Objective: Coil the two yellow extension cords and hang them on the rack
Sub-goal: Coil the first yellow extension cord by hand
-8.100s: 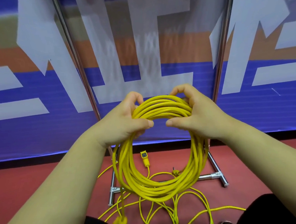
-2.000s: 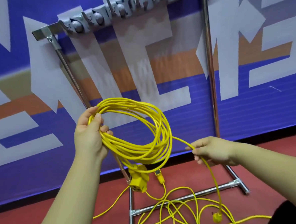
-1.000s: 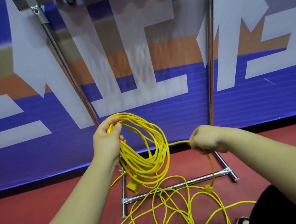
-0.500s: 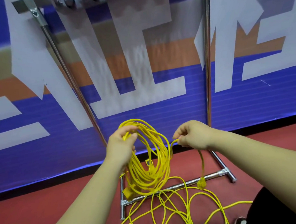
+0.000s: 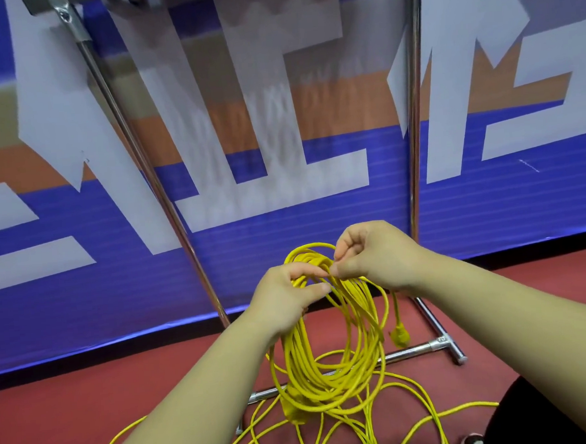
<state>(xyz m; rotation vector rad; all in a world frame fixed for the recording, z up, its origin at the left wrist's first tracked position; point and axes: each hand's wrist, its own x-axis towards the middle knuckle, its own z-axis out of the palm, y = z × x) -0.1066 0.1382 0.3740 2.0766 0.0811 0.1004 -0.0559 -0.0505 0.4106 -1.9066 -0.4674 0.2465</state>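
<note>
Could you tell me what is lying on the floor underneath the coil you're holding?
Loose yellow cord lies tangled on the red floor, crossing the rack's base bar. The coil hides part of both.

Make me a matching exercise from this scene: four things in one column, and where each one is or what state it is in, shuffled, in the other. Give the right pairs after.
Things
1. coiled yellow extension cord
2. loose yellow extension cord
3. yellow plug
4. chrome metal rack

Places or states
A. sprawled in tangled loops on the red floor
B. standing against the blue and white banner
C. hanging in loops from both hands
D. dangling on a short cord end below the right hand

Pairs: 1-C, 2-A, 3-D, 4-B. The left hand grips the coil's top.
</note>
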